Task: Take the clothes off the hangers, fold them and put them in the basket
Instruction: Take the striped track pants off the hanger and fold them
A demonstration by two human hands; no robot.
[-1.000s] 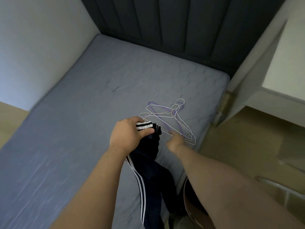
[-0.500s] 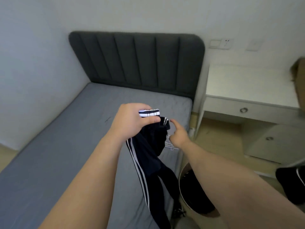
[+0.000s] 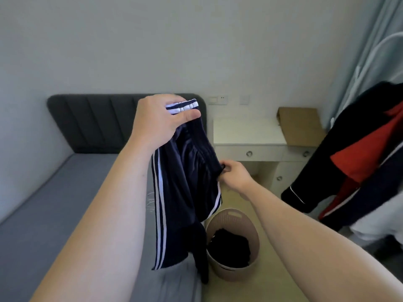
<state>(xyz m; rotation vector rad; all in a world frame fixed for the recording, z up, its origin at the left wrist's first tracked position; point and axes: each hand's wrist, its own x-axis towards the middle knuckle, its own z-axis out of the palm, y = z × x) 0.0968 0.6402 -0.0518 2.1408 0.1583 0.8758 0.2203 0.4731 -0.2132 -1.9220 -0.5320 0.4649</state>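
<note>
My left hand grips the striped waistband of a pair of navy shorts with white side stripes and holds them up in front of me. My right hand pinches the shorts' right edge lower down. The shorts hang over the bed's edge, their lower part dangling beside a beige woven basket on the floor, which holds dark clothes. Wire hangers lie on the bed, mostly hidden behind the shorts.
A grey bed with a dark padded headboard fills the left. A white desk with a cardboard box stands behind. Dark and red clothes hang on a rack at the right.
My left hand raised the shorts high. My right hand left the hangers on the bed and took hold of the shorts' edge. My view lifted from the bed to the room.
</note>
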